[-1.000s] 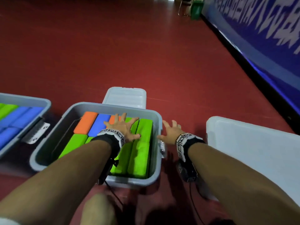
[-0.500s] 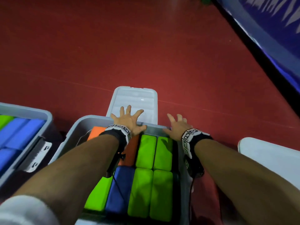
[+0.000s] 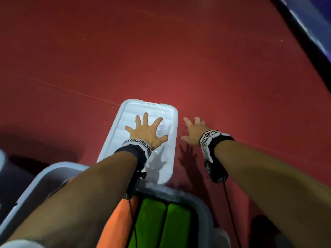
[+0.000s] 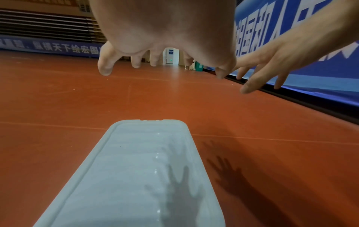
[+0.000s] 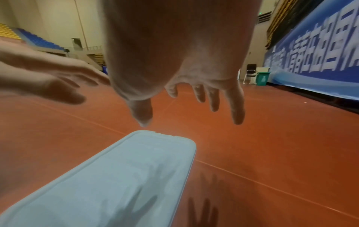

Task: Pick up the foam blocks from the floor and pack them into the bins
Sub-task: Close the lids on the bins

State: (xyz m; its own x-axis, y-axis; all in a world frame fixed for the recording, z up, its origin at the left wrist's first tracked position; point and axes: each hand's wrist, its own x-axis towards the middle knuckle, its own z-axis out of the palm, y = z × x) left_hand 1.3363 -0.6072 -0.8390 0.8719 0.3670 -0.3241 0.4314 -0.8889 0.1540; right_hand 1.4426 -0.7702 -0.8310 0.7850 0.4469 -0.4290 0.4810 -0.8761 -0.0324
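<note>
A grey bin [image 3: 204,210] at the bottom of the head view holds green foam blocks [image 3: 164,224] and an orange one [image 3: 114,228]. Beyond it a pale lid [image 3: 161,169] lies on the red floor, also seen as the lid [image 4: 136,176] in the left wrist view and the lid [image 5: 116,176] in the right wrist view. My left hand [image 3: 146,130] hovers over the lid with fingers spread, holding nothing. My right hand [image 3: 193,129] is stretched out above the floor just right of the lid, fingers spread and empty.
Red floor [image 3: 161,59] stretches ahead, crossed by a thin line. A blue banner wall [image 3: 313,33] runs along the right. A green waste bin [image 5: 262,78] and a chair [image 5: 250,73] stand far off by the banner.
Both hands have moved forward from over the packed bin to above the lid and the floor beside it. The view has tilted down and forward, so the bin now sits lower in the frame.
</note>
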